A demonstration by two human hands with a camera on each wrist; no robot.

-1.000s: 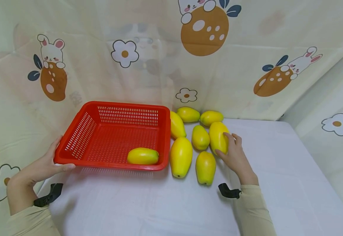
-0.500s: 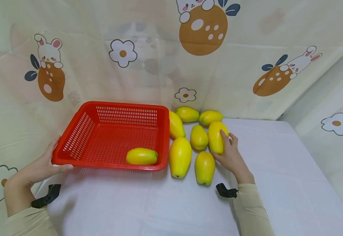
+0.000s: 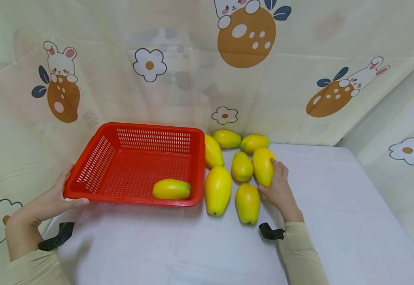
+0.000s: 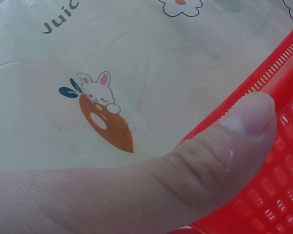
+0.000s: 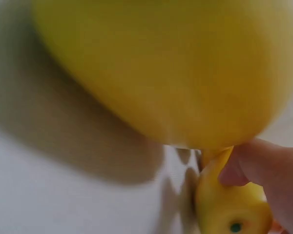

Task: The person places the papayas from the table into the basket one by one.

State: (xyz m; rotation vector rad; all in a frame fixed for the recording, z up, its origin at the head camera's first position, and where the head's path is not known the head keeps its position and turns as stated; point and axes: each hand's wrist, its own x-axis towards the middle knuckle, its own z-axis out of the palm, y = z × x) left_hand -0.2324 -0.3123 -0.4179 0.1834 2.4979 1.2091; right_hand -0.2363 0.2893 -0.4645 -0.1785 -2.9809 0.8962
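My left hand (image 3: 51,200) grips the left front corner of a red plastic basket (image 3: 128,197), its thumb (image 4: 234,131) over the rim in the left wrist view; its other fingers are mostly hidden. One yellow-green papaya (image 3: 171,189) lies inside the basket at the front right. To the right of the basket, my right hand (image 3: 279,189) holds a yellow papaya (image 3: 262,164), which still lies among the others. Its fingers are on the right side and its thumb at the near end. In the right wrist view, the thumb (image 5: 256,163) presses on a papaya (image 5: 215,209).
Near the right hand lie a short papaya (image 3: 242,167), a front papaya (image 3: 247,203) and a long one (image 3: 218,190). Several more, including a back papaya (image 3: 227,138), lie by the printed curtain (image 3: 178,99). A white cloth (image 3: 164,245) covers the table.
My right hand has shifted slightly left and closer round the papaya, its thumb nearer the near end. My left hand and the basket have stayed about where they were.
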